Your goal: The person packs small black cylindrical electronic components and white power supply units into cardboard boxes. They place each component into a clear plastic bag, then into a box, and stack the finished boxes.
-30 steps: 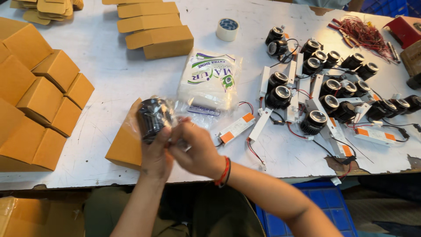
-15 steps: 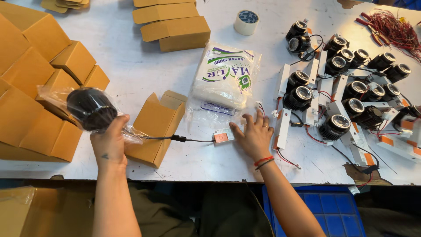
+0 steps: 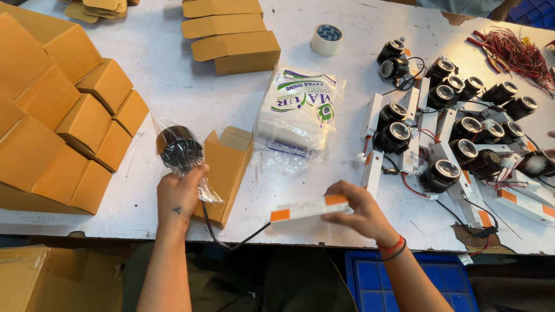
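L hand (image 3: 180, 193) is clamped on a black lamp (image 3: 180, 149) that sits inside a clear bag (image 3: 203, 188); the fingers close round the bag's neck just under the lamp, so the plastic stays gathered and the lamp can't slip out. It's held above the table (image 3: 173, 86), beside an open flat box (image 3: 225, 173) lying w/ its flap up, mouth toward the lamp.

R hand (image 3: 361, 211) pinches a white driver (image 3: 309, 209) w/ orange ends, fingers clamped on its right end, held level over the table edge. A black cord (image 3: 231, 240) runs from the driver down and back up to the lamp, sagging below the edge, so the 2 parts are wired as one set and each hand carries one half.

Left: a stack of closed boxes (image 3: 63, 127), packed tight. Top: folded boxes (image 3: 231, 34) and a tape roll (image 3: 326, 39). Middle: a white pack of cloths (image 3: 298, 112). Right: a cluster of more lamps (image 3: 445, 115) w/ their drivers, unbagged, and a tangle of red wires (image 3: 517, 55) at the far corner. Lamps sit lens-up, probably to keep glass off the table.
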